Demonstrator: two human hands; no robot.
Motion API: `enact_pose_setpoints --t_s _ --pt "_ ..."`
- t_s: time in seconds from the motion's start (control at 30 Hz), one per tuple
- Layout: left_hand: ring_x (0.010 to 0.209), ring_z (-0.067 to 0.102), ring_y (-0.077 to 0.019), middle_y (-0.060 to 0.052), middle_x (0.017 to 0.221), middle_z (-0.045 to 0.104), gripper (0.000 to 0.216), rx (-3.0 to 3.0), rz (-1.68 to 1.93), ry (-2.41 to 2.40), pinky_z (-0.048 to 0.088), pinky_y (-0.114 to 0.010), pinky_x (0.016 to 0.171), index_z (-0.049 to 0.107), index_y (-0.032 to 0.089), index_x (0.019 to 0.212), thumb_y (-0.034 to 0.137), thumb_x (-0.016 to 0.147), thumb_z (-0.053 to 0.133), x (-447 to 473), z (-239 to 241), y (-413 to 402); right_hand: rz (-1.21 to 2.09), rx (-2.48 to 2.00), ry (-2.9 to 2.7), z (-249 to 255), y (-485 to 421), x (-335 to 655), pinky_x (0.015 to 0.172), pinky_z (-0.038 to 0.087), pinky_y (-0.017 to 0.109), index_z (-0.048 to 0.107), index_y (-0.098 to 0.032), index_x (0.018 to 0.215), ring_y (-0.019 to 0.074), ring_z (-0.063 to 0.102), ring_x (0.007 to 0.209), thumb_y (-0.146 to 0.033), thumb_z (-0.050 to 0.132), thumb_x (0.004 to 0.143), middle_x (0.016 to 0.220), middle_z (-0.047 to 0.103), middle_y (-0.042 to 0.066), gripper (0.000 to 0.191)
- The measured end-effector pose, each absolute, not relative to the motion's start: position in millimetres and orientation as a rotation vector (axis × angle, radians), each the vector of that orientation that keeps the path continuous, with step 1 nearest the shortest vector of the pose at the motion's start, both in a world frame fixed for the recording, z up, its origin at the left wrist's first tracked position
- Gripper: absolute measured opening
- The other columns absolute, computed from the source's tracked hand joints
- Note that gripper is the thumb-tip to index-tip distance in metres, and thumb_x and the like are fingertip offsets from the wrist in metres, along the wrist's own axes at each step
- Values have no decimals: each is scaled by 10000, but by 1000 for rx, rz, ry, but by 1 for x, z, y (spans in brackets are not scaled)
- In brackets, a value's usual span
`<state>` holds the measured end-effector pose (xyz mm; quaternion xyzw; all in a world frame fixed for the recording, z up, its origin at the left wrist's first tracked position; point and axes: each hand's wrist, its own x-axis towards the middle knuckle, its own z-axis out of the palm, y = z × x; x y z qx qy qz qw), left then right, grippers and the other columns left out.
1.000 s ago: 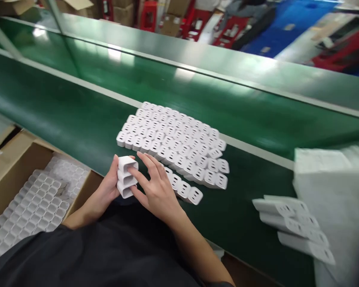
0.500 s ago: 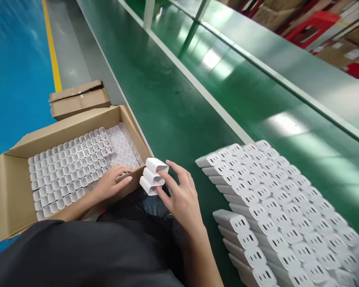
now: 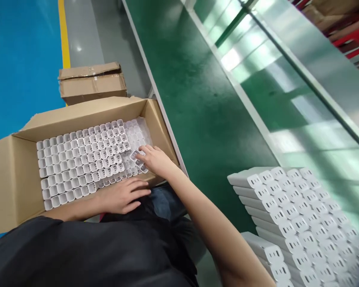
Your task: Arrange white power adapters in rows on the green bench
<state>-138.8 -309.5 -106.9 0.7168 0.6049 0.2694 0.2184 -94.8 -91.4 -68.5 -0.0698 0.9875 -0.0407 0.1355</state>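
Observation:
My right hand (image 3: 156, 159) reaches into an open cardboard box (image 3: 86, 111) and grips a few white plug housings (image 3: 137, 156), setting them against the clear tray cells (image 3: 137, 133) at the box's right end. Rows of white housings (image 3: 77, 159) fill most of the tray. My left hand (image 3: 125, 195) lies flat on the box's near edge, fingers stretched, holding nothing. A large block of the same white housings (image 3: 290, 207) lies in rows on the green conveyor belt (image 3: 203, 99) to my right.
A smaller closed cardboard box (image 3: 91, 81) stands on the grey floor behind the open one. A yellow line (image 3: 63, 36) borders the blue floor (image 3: 20, 59) at left. A raised green shelf (image 3: 305, 52) runs along the belt's far side.
The view has swung left toward the box. My right hand carried the stacked housings from beside the belt into the tray. My left hand let go of them and dropped flat onto the box's near edge.

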Motion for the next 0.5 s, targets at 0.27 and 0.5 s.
enact_pose_setpoints --t_s 0.27,0.5 --pt "1003 642 -173 -24 1019 740 184 2162 628 1389 454 -309 952 672 225 1069 257 976 516 -123 -124 -312 -227 -886 2804 -93 -119 -113 926 483 417 698 -253 1132 254 550 1204 -163 570 955 1372 560 113 236" --pt "839 598 -157 21 818 700 77 2241 523 1545 418 -304 849 648 238 863 205 924 614 -109 -138 -315 -366 -1308 2566 -113 -163 -154 1167 304 560 744 -321 1110 317 344 1459 -174 621 931 1554 426 39 262"
